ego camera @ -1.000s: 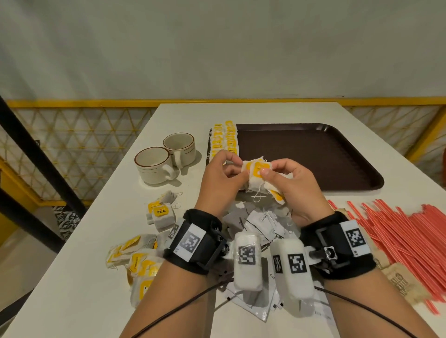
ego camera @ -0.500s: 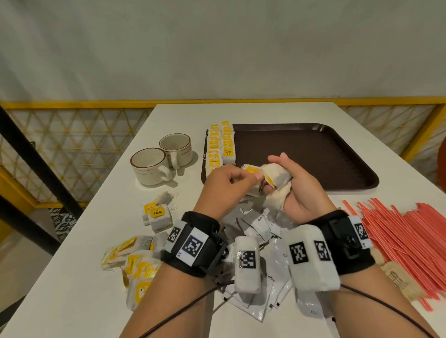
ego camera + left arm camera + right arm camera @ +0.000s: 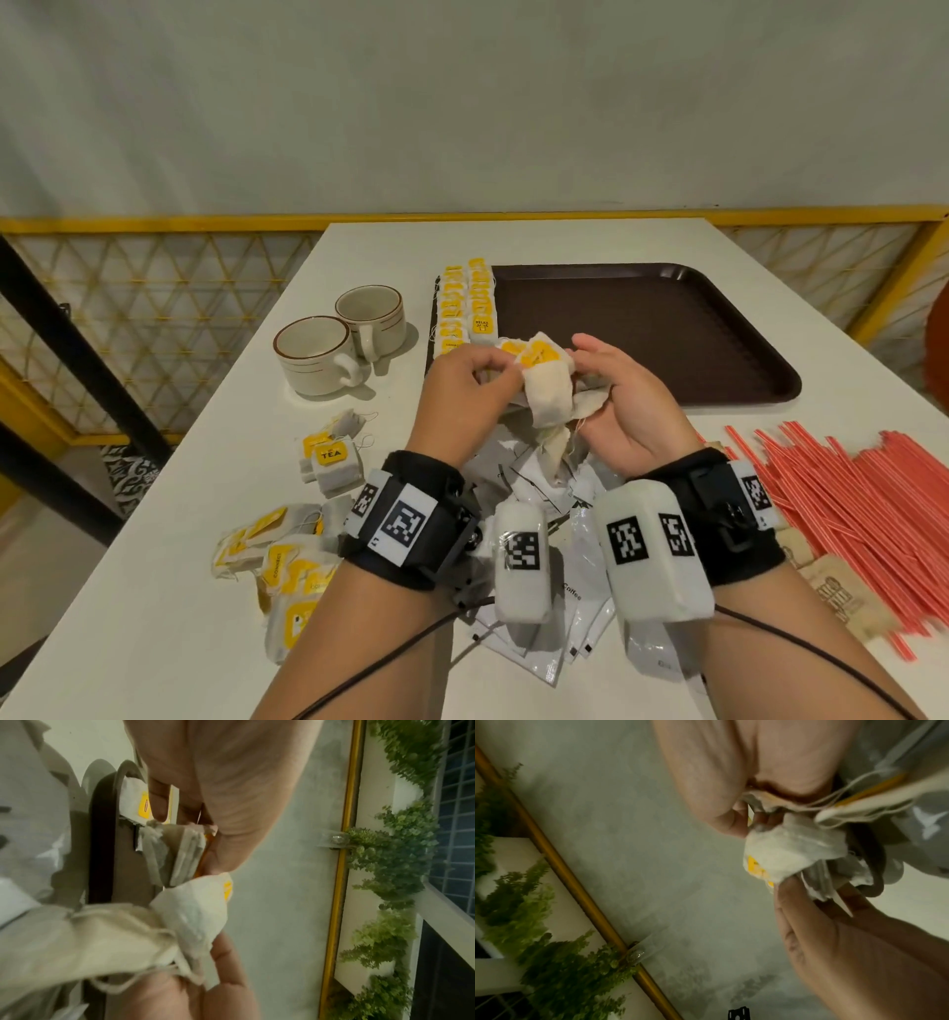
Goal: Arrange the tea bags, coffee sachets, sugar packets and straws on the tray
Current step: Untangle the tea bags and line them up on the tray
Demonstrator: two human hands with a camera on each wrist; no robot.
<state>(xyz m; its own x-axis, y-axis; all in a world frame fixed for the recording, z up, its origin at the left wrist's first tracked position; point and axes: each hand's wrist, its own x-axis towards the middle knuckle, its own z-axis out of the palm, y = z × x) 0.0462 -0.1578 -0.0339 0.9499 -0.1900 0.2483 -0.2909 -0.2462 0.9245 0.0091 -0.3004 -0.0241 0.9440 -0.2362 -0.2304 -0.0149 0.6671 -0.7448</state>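
Observation:
Both hands meet above the table just in front of the brown tray [image 3: 667, 334]. My right hand [image 3: 606, 380] cups a bunch of white tea bags [image 3: 549, 395] with yellow tags. My left hand [image 3: 493, 365] pinches one tea bag [image 3: 518, 352] at the top of that bunch. In the left wrist view the pinched tea bags [image 3: 180, 854] sit between thumb and fingers. Two rows of tea bags [image 3: 467, 308] lie along the tray's left edge. White coffee sachets [image 3: 575, 580] lie under my wrists. Red straws [image 3: 862, 503] and brown sugar packets [image 3: 842, 596] lie at the right.
Two cream cups [image 3: 339, 349] stand left of the tray. Loose tea bags [image 3: 328, 457] and another heap of them [image 3: 277, 560] lie at the near left of the white table [image 3: 154, 591]. A yellow railing [image 3: 154, 223] runs behind the table.
Both hands have lifted the tea bag bunch slightly toward the tray. The right hand turned palm-up to cup the bunch, and the left hand shifted its pinch to a bag on top.

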